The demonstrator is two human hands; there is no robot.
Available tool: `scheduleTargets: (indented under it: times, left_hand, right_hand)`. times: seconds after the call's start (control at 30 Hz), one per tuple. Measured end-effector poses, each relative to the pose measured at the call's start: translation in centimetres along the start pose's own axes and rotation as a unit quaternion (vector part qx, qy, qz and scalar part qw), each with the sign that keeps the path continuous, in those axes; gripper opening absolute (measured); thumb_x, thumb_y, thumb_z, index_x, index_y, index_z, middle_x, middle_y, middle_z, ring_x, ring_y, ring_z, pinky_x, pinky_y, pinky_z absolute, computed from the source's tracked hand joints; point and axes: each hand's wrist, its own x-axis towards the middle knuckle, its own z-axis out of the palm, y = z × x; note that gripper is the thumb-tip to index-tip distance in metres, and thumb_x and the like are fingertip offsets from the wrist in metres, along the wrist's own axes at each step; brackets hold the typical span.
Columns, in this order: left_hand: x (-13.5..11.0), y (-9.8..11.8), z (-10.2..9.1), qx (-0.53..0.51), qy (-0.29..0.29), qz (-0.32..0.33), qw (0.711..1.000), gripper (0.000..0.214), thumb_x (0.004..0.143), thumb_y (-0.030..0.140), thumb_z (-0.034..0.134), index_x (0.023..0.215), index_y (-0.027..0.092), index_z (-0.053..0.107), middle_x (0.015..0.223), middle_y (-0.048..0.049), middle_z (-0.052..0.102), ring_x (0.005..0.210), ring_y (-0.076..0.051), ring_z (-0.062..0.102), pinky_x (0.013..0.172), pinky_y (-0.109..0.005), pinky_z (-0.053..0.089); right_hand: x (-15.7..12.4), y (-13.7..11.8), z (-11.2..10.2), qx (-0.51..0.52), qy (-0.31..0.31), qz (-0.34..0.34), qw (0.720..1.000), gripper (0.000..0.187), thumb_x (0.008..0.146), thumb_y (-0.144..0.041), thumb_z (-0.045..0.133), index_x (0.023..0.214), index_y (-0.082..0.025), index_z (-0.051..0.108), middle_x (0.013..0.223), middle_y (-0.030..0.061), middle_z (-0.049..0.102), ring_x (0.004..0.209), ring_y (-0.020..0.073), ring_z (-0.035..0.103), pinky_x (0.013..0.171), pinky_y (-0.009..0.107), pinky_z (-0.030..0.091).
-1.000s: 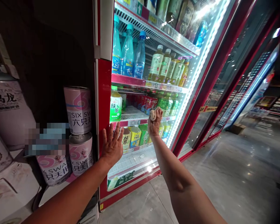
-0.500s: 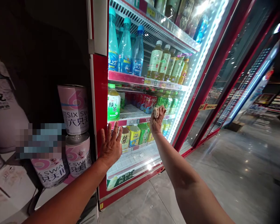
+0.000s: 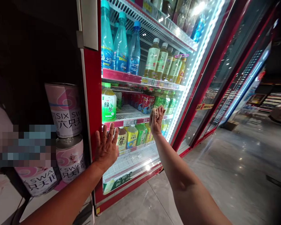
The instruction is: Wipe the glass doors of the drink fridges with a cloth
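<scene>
Now your view has swung right since a second ago: the fridge (image 3: 140, 93) sits further left in frame, though both of your hands remain on its glass door. That suggests you shifted your stance while the wiping carried on at the same patch of glass.

Fridge: red frame, lit interior, wire shelves. Its door is shut, and the glass fronts all the stock.

Drums (image 3: 65, 109): two pink-and-white ones stacked left of the fridge, printed "SIX SW…" with "六只天" below; the rest of the lettering curves out of sight.

Top visible shelf: blue bottles (image 3: 118, 47) beside a row of yellow-green tea bottles (image 3: 160, 61); their labels are too small to read.

Middle shelf: a green tea bottle (image 3: 108, 104) marked "绿茶", with red cans (image 3: 146, 103) further in.

Lower shelf: small cartons (image 3: 131, 136), one of which appears to read "双萃".

Left hand (image 3: 105, 148): released, fingers spread, with the palm flat against the glass at the red door edge, just below the green tea bottle. It grasps nothing.

Right hand (image 3: 156, 120): clenched around a small pale rag (image 3: 154, 112), pressed to the glass in front of the middle shelf edge. It has drifted slightly along the glass since a second ago. The rag is bunched at the fingertips, so little of it shows.
</scene>
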Motion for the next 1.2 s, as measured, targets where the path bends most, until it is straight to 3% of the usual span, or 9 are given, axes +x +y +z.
scheduleTargets:
  times: [0.2,0.4,0.57,0.77,0.93,1.1,1.2]
  left_hand:
    - [0.0,0.0,0.1,-0.005,-0.002,-0.002,1.000,0.121,0.082,0.022,0.072,0.162,0.026,-0.018,0.174,-0.0080,-0.003,0.160,-0.036,-0.010,0.128,-0.070,-0.002]
    - [-0.1,-0.1,0.3,-0.006,-0.002,0.000,1.000,0.120,0.082,0.023,0.071,0.162,0.027,-0.018,0.174,-0.0075,-0.007,0.160,-0.038,-0.009,0.128,-0.072,-0.002]
    - [-0.1,-0.2,0.4,-0.006,-0.006,0.002,1.000,0.121,0.082,0.023,0.072,0.162,0.027,-0.018,0.174,-0.0081,-0.006,0.160,-0.037,-0.009,0.128,-0.070,-0.004]
    - [0.0,-0.2,0.5,-0.004,0.002,0.005,1.000,0.123,0.081,0.024,0.073,0.163,0.027,-0.019,0.174,-0.0104,-0.006,0.160,-0.037,-0.012,0.126,-0.073,-0.004]
    - [0.1,0.1,0.3,-0.002,-0.004,0.009,1.000,0.121,0.082,0.026,0.072,0.163,0.026,-0.018,0.174,-0.0111,-0.007,0.160,-0.038,-0.011,0.126,-0.074,-0.004]
    - [0.3,0.6,0.6,0.001,0.015,0.004,1.000,0.121,0.080,0.026,0.075,0.165,0.025,-0.011,0.174,-0.0114,-0.009,0.159,-0.038,-0.014,0.127,-0.071,-0.006]
    - [0.5,0.8,1.0,-0.001,0.020,0.019,1.000,0.121,0.081,0.025,0.073,0.165,0.021,-0.013,0.174,-0.0105,-0.003,0.160,-0.034,-0.013,0.129,-0.065,-0.008]
  right_hand:
    - [1.6,2.0,-0.1,0.011,0.093,0.057,0.994,0.070,0.104,-0.058,0.027,0.162,-0.018,0.030,0.172,0.0154,0.026,0.163,0.0229,0.014,0.133,0.062,0.005]
    - [1.9,1.8,-0.1,0.005,0.052,-0.014,0.999,0.067,0.104,-0.054,0.032,0.160,-0.018,0.035,0.172,0.0142,0.028,0.164,0.0226,0.012,0.134,0.058,0.009]
    - [2.6,2.9,-0.2,0.000,0.110,0.031,0.993,0.075,0.103,-0.059,0.027,0.160,-0.011,0.033,0.169,0.0197,0.031,0.162,0.0235,0.019,0.134,0.058,0.004]
    - [2.6,3.6,-0.7,0.002,0.065,0.007,0.998,0.068,0.105,-0.055,0.028,0.161,-0.016,0.032,0.172,0.0155,0.026,0.164,0.0195,0.013,0.134,0.055,0.006]
    - [3.5,5.0,-1.2,0.001,0.116,0.097,0.989,0.069,0.104,-0.056,0.030,0.160,-0.016,0.032,0.170,0.0178,0.030,0.162,0.0192,0.018,0.133,0.057,0.004]
    - [3.9,5.1,-1.2,-0.001,0.066,0.012,0.998,0.070,0.104,-0.058,0.030,0.161,-0.017,0.032,0.172,0.0146,0.025,0.164,0.0184,0.009,0.134,0.054,0.009]
    - [4.4,5.8,-1.6,-0.001,0.083,0.032,0.996,0.069,0.103,-0.053,0.031,0.160,-0.014,0.032,0.171,0.0167,0.029,0.163,0.0184,0.014,0.134,0.054,0.005]
